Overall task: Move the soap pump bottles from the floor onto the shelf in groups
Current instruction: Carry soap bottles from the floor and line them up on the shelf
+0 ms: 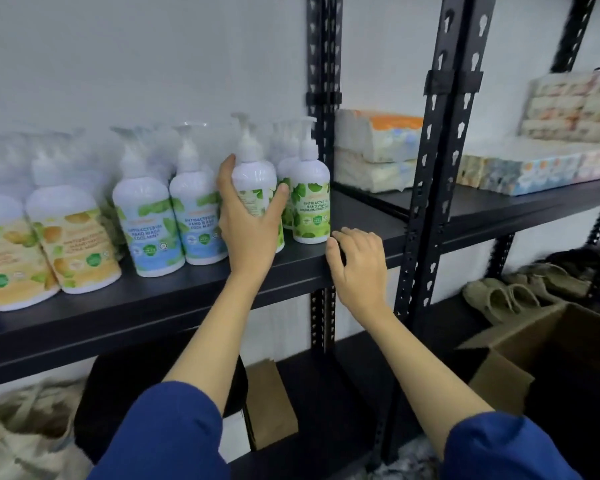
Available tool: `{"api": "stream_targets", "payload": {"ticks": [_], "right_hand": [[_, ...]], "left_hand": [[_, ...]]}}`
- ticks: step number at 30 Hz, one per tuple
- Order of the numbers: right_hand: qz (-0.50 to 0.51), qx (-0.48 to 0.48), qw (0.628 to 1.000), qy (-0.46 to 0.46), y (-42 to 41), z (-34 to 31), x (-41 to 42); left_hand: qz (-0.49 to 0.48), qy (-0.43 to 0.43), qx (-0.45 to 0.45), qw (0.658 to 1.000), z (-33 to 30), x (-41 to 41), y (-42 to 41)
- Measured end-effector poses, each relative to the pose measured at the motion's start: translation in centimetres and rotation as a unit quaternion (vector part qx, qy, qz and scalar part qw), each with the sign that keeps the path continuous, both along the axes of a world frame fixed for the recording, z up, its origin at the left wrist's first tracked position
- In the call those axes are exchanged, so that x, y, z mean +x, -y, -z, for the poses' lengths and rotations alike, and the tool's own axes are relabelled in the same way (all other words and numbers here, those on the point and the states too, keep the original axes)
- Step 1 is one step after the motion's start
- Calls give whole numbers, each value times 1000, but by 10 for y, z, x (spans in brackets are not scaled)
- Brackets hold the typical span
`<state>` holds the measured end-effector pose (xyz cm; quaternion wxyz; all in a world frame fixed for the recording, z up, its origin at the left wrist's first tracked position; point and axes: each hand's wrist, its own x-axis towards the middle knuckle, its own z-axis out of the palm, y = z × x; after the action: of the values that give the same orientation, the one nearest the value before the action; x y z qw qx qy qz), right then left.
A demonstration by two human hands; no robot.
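My left hand (248,223) is wrapped around a white pump bottle with a green leaf label (255,174), which stands on the black shelf (194,299). Just right of it stand more green-label bottles (310,199). To its left are two blue-label bottles (174,220), and further left two orange-label bottles (49,244), all upright in groups. My right hand (359,268) rests on the shelf's front edge near the black upright post, fingers loosely curled, holding nothing.
Packs of tissues (378,150) lie on the neighbouring shelf to the right, with more packs (534,161) further right. An open cardboard box (551,358) sits low right, slippers (503,299) behind it. A brown paper bag (271,403) and a cloth bag (25,427) are below.
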<state>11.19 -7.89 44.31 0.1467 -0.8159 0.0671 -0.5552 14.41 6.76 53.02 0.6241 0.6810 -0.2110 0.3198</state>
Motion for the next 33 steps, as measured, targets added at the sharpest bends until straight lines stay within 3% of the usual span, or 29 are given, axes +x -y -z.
{"api": "stream_targets", "payload": {"ticks": [4, 9, 14, 17, 26, 33], "right_hand": [[7, 4, 998, 54, -2, 4, 5], [11, 13, 998, 56, -4, 4, 7], [15, 15, 998, 61, -3, 4, 5], [15, 22, 998, 52, -4, 3, 4], [17, 23, 998, 55, -3, 4, 6], [18, 27, 998, 50, -3, 5, 6]], "left_hand": [[35, -34, 54, 997, 0, 5, 1], [65, -51, 102, 991, 3, 7, -8], [-82, -35, 181, 979, 6, -14, -4], [-120, -27, 194, 973, 8, -14, -2], [-6, -42, 145, 988, 7, -5, -8], [-146, -18, 218, 965, 11, -11, 1]]}}
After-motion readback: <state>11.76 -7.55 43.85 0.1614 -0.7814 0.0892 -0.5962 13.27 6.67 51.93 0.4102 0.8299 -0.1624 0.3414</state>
